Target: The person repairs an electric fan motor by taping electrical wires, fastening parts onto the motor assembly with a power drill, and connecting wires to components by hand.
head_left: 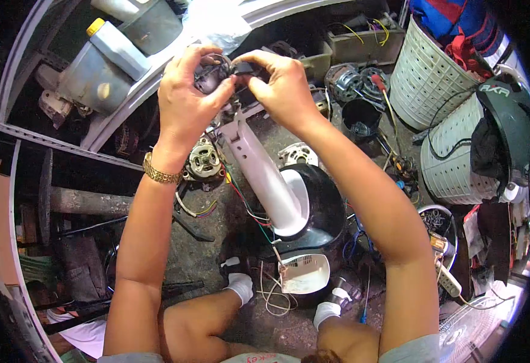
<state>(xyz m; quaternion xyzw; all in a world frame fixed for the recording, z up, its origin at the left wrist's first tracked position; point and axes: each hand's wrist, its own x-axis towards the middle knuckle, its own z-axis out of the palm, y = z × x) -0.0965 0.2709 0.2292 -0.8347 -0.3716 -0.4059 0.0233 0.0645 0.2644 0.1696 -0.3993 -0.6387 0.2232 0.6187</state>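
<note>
My left hand (pixel 185 91) is wrapped round a dark, rounded fan motor (pixel 212 81) at the top of a pale fan stand (pixel 259 166). From the right, my right hand (pixel 280 85) pinches a small black part (pixel 244 68) against the motor's side. My fingers cover much of both, so the exact joint between them is hidden. The stand's column leans away from me, its black rounded base (pixel 322 209) nearer my feet. Coloured wires (pixel 241 196) run beside the column. On the floor before me lies a white plastic cover (pixel 307 278) with slots.
Another motor (pixel 203 160) rests left of the stand. At right are white perforated baskets (pixel 428 78), a dark helmet (pixel 504 127) and a small black bucket (pixel 360 118). A metal shelf frame (pixel 65 140) borders the left. A blue screwdriver (pixel 365 305) lies near my right foot.
</note>
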